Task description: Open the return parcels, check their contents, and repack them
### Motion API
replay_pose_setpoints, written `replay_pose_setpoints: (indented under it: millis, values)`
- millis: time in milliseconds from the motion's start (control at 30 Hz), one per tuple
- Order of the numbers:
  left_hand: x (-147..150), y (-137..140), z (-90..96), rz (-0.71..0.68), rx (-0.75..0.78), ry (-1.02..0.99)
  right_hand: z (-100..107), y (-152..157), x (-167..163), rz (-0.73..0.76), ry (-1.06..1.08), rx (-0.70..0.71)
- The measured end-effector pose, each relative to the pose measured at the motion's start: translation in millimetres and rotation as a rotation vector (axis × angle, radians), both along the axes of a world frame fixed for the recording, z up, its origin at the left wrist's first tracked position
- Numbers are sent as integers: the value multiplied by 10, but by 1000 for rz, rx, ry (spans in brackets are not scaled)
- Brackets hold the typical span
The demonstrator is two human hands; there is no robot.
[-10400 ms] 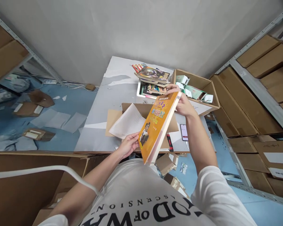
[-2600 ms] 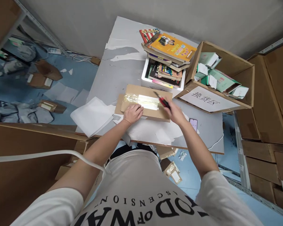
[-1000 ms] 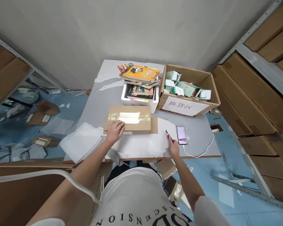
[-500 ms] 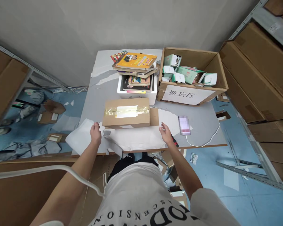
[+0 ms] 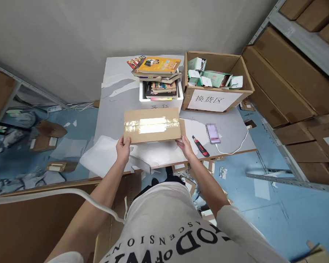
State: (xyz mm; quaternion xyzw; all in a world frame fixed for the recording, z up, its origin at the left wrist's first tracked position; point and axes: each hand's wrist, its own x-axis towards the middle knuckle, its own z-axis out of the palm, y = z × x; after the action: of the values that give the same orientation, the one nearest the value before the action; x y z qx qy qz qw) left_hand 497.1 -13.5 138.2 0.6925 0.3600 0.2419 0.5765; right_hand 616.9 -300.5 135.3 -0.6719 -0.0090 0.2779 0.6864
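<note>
In the head view a taped cardboard box [image 5: 152, 134] with a white label is held at its two near corners, above the front of the table. My left hand [image 5: 123, 148] grips its left corner, thumb on the near side. At the right corner my right hand [image 5: 185, 144] has its fingers under the box and its thumb at the side. Under and beside the box lie white paper sheets [image 5: 164, 151]. A red and black box cutter [image 5: 200, 147] lies just right of my right hand.
Behind the box stands a white bin [image 5: 161, 102] of books with more books [image 5: 159, 65] stacked on top. An open carton [image 5: 214, 100] of small green boxes is at the back right. A phone [image 5: 213, 133] with a white cable lies at right. Shelves flank the table.
Both hands have moved in from the sides and taken hold of the cardboard box, which is now tilted. The box cutter, mostly behind my right hand before, now shows fully.
</note>
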Motion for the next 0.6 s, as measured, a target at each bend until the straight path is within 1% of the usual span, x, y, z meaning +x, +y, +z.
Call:
replay_pose_setpoints:
  millis: [67, 100, 200, 267, 367, 400, 433, 500, 567, 600]
  values:
    - [-182, -63, 144, -4, 28, -80, 143, -152, -214, -1, -83, -31]
    - [-271, -102, 225, -4, 57, -120, 218, -239, -338, -7, -131, -72]
    - [-514, -268, 492, -47, 176, -201, 453, -548, -782, -61, -240, -263]
    - [-656, -437, 669, -99, 241, -232, 619, -806, -1136, -146, -258, -385]
    - [-854, -807, 883, -250, 273, -303, 857, -1273, -1733, -387, -278, -486]
    - [-921, -961, 926, -318, 259, -325, 919, -1440, -1943, -493, -301, -496]
    - [-990, -1125, 951, -391, 229, -337, 966, -1604, -2155, -602, -337, -474]
    - [-1138, -1467, 933, -576, 159, -351, 1000, -1907, -2581, -829, -426, -366]
    - [-1297, -1793, 826, -768, 82, -312, 939, -2147, -2998, -1010, -467, -270]
    - [-1376, -1938, 740, -856, 50, -284, 870, -2239, -3200, -1083, -466, -257]
